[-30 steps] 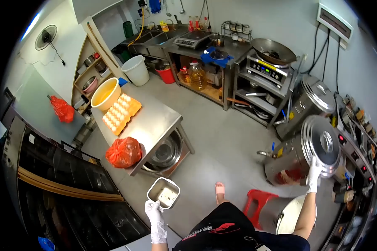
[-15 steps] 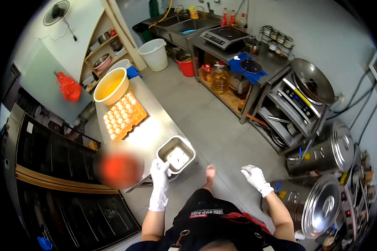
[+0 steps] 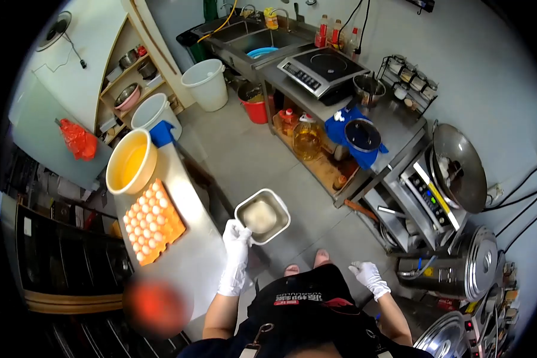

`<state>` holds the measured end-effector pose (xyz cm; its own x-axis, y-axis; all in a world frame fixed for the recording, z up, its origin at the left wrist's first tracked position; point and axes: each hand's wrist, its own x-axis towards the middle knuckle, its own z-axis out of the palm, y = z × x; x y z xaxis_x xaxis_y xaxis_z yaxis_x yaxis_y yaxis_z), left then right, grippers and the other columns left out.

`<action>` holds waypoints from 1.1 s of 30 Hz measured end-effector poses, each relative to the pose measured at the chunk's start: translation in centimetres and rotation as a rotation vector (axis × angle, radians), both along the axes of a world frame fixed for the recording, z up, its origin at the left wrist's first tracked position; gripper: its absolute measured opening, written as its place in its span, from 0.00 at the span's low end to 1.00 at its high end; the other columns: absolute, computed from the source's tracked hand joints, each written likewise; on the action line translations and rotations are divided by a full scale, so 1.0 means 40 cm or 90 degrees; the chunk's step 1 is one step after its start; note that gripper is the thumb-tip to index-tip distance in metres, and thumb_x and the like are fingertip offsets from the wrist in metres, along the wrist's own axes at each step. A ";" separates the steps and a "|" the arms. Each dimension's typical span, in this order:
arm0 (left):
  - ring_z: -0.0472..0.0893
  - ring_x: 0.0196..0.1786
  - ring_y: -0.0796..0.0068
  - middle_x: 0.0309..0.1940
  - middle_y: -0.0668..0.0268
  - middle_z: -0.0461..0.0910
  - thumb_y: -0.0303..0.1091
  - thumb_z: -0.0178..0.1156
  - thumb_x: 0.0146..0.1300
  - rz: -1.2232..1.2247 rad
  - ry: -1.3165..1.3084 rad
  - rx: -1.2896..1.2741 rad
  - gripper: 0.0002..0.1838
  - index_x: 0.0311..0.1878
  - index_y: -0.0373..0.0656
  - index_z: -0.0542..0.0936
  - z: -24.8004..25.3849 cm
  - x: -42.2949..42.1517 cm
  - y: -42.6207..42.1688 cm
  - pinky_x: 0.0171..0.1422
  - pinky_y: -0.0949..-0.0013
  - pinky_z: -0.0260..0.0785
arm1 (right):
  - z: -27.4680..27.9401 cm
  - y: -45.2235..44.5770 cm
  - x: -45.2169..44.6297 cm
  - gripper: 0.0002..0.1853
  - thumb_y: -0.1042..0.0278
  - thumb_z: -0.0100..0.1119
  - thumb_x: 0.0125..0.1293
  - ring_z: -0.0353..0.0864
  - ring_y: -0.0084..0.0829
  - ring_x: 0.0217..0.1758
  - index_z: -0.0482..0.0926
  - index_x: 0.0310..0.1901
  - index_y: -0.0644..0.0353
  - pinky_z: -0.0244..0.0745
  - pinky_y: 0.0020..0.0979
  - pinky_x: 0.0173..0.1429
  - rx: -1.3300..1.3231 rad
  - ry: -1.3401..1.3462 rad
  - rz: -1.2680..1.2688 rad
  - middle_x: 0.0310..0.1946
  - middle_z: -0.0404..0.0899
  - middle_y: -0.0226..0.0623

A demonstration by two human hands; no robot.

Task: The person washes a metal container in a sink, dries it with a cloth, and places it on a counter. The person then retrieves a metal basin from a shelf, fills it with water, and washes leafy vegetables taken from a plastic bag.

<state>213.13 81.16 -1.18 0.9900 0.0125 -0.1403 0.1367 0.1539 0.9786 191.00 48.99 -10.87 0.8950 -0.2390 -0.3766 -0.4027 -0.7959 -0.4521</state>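
A rectangular metal pan point(image 3: 278, 234) hangs over the floor just off the right edge of the steel table point(image 3: 206, 250). My left hand point(image 3: 237, 233), in a white glove, is closed on its near left rim. A pale patch lies at the pan's bottom; whether it is food or glare I cannot tell. My right hand point(image 3: 370, 278), gloved too, is held low on the right with its fingers curled in, and nothing shows in it. On the table are an orange tray of eggs point(image 3: 172, 224) and a cream basin point(image 3: 116, 166) with yellow liquid.
An induction cooker point(image 3: 319, 68) stands on the back counter beside the sink point(image 3: 244, 48). To the right are a wok point(image 3: 474, 179) and large lidded steel pots point(image 3: 480, 262). A white bucket point(image 3: 206, 89) and a red bucket point(image 3: 256, 112) stand on the floor.
The pan has moved from over the table edge to above the floor, carried by my left hand. My view has shifted, and both feet now show. My right hand stays free at the right.
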 end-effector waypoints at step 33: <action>0.63 0.11 0.84 0.14 0.70 0.67 0.16 0.53 0.55 0.315 0.060 0.023 0.11 0.27 0.45 0.64 -0.073 1.287 0.168 0.14 0.80 0.56 | 0.028 -0.234 1.597 0.06 0.77 0.50 0.58 0.77 0.41 0.41 0.77 0.32 0.65 0.71 0.34 0.48 0.019 -0.368 -0.102 0.33 0.78 0.43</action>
<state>264.60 87.88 -4.11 0.8474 0.4832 -0.2200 0.1440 0.1896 0.9712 254.89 39.65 -9.73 0.9105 -0.3843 0.1525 -0.1981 -0.7293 -0.6549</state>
